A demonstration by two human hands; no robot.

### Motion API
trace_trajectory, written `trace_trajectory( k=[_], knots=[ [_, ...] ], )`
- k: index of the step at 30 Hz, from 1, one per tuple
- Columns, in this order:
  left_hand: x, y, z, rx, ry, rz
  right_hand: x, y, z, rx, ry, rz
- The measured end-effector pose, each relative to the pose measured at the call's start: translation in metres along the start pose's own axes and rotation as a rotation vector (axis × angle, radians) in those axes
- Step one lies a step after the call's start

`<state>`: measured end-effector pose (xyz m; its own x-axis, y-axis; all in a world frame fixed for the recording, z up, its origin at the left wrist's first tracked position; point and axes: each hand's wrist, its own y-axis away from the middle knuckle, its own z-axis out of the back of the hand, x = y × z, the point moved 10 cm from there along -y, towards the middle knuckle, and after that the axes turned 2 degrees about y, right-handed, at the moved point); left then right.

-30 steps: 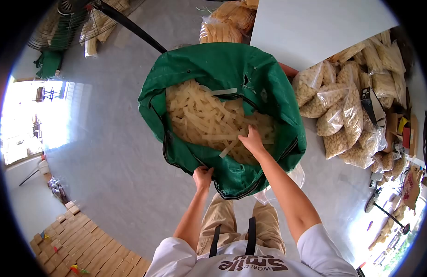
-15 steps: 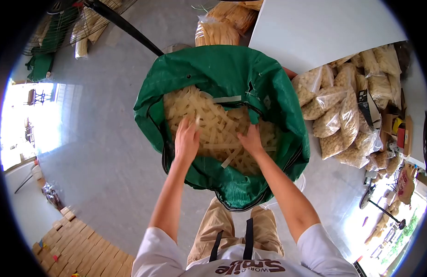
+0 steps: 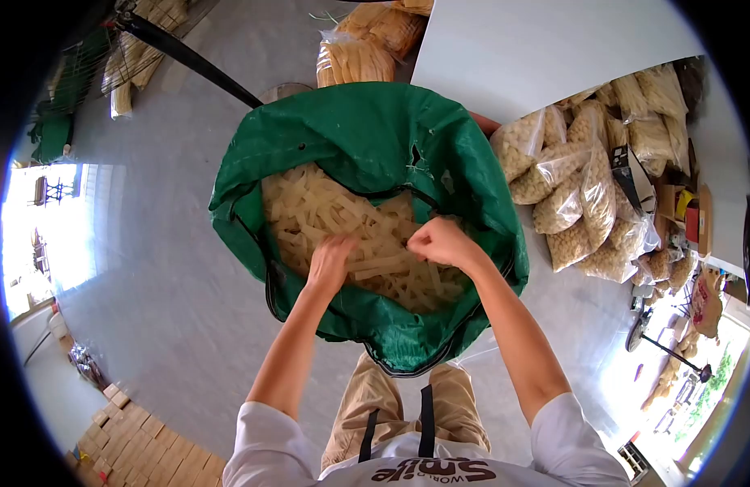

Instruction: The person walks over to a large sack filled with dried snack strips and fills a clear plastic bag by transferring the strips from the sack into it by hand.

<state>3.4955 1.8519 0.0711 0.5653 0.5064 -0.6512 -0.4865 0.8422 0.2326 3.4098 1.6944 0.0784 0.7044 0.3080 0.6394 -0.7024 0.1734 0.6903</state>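
A large green bag [image 3: 342,114] with a dark-edged mouth stands in front of me, its top folded outward. Inside lies a heap of pale, translucent flat strips [image 3: 318,203]. My left hand [image 3: 333,261] rests low on the heap's near side, fingers loosely stretched over the strips and slightly blurred. Over the heap's right part, my right hand [image 3: 441,241] is closed, thumb and fingers curled together. What its fingertips hold, if anything, is too small to make out. A torn hole [image 3: 415,156] shows in the bag's far wall.
Clear plastic bags of pale pieces [image 3: 558,174] are piled at the right. A white tabletop [image 3: 537,57] juts in behind the green bag. Orange-tan packs [image 3: 355,61] lie on the floor beyond it. A black pole [image 3: 188,57] slants in at upper left.
My right hand has risen from among the strips and its fingers have curled shut. My left hand has moved slightly lower. A long strip near the far rim is no longer visible there.
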Motion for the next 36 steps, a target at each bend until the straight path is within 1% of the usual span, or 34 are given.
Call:
trace_trajectory(
  k=[1, 3, 5, 6, 7, 9, 10, 11, 12, 13, 14, 15, 17, 19, 20, 22, 23, 24, 25, 26, 27, 28, 29, 30, 31, 32, 33, 34, 35, 36],
  knots=[
    [0.007, 0.013, 0.002, -0.001, -0.001, 0.002, -0.004, 0.013, 0.000, 0.061, -0.193, -0.178],
    [0.004, 0.033, 0.016, -0.128, -0.020, -0.150, -0.006, 0.015, 0.061, -0.479, -0.058, -0.010],
    [0.002, 0.037, 0.046, -0.250, -0.006, -0.100, -0.007, 0.001, 0.095, -0.806, 0.188, 0.278],
    [0.007, 0.037, 0.059, -0.325, 0.004, -0.090, -0.014, -0.012, 0.097, -0.822, 0.175, 0.297],
    [0.018, 0.035, 0.072, -0.402, 0.044, 0.011, -0.025, -0.025, 0.093, -0.819, 0.171, 0.302],
    [0.050, 0.026, 0.085, -0.423, 0.039, 0.147, -0.041, -0.051, 0.073, -0.787, 0.345, 0.373],
    [0.063, 0.018, 0.087, -0.426, 0.033, 0.151, -0.044, -0.048, 0.066, -0.834, 0.375, 0.410],
    [0.088, 0.012, 0.087, -0.429, 0.010, 0.273, -0.052, -0.047, 0.061, -0.832, 0.370, 0.414],
    [0.111, 0.009, 0.088, -0.429, -0.011, 0.394, -0.064, -0.046, 0.057, -0.792, 0.303, 0.306],
    [0.120, 0.003, 0.091, -0.427, -0.011, 0.396, -0.074, -0.041, 0.054, -0.749, 0.237, 0.196],
    [0.130, -0.003, 0.091, -0.416, 0.024, 0.420, -0.074, -0.028, 0.054, -0.805, 0.113, 0.196],
    [0.140, -0.008, 0.091, -0.403, 0.062, 0.444, -0.062, -0.009, 0.051, -0.803, 0.117, 0.192],
    [0.153, -0.023, 0.092, -0.403, 0.029, 0.440, -0.048, 0.024, 0.046, -0.808, 0.081, 0.118],
    [0.162, -0.039, 0.075, -0.305, 0.305, 0.403, -0.055, 0.019, 0.000, -0.442, 0.022, 0.039],
    [0.158, -0.041, 0.070, -0.301, 0.307, 0.399, -0.059, 0.015, -0.013, -0.446, 0.021, 0.035],
    [0.141, -0.046, 0.058, -0.114, -0.154, 0.531, -0.036, 0.004, -0.037, -0.485, 0.083, 0.333],
    [0.134, -0.050, 0.060, -0.121, -0.160, 0.531, -0.055, -0.016, -0.037, -0.413, -0.019, 0.149],
    [0.130, -0.055, 0.048, 0.010, -0.122, 0.516, -0.066, -0.036, -0.035, -0.331, -0.124, -0.036],
    [0.127, -0.054, 0.036, 0.145, -0.085, 0.503, -0.047, -0.043, -0.011, -0.492, -0.120, 0.102],
    [0.127, -0.051, 0.037, 0.146, -0.095, 0.509, -0.029, -0.044, 0.014, -0.655, -0.119, 0.238],
    [0.120, -0.050, 0.031, 0.194, 0.004, 0.445, -0.001, -0.046, 0.035, -0.581, -0.188, 0.255],
    [0.110, -0.049, 0.021, 0.244, 0.107, 0.378, 0.014, -0.047, 0.055, -0.601, -0.294, 0.350],
    [0.106, -0.044, 0.012, 0.249, 0.107, 0.375, 0.031, -0.045, 0.078, -0.674, -0.251, 0.449],
    [0.096, -0.037, -0.003, 0.266, 0.087, 0.318, 0.063, -0.022, 0.106, -0.752, -0.225, 0.476],
    [0.085, -0.030, -0.016, 0.278, 0.068, 0.261, 0.076, -0.026, 0.125, -0.672, -0.291, 0.456],
    [0.077, -0.022, -0.027, 0.276, 0.071, 0.259, 0.102, -0.011, 0.146, -0.768, -0.119, 0.490],
    [0.067, -0.016, -0.032, 0.216, 0.069, 0.225, 0.116, -0.005, 0.161, -0.889, -0.025, 0.625],
    [0.057, -0.013, -0.031, 0.157, 0.067, 0.190, 0.119, -0.013, 0.161, -0.840, 0.036, 0.637],
    [0.054, -0.011, -0.031, 0.155, 0.076, 0.187, 0.119, -0.018, 0.158, -0.790, 0.101, 0.644],
    [0.056, -0.008, -0.007, -0.013, 0.157, 0.234, 0.100, -0.032, 0.145, -0.697, 0.106, 0.473]
  ],
)
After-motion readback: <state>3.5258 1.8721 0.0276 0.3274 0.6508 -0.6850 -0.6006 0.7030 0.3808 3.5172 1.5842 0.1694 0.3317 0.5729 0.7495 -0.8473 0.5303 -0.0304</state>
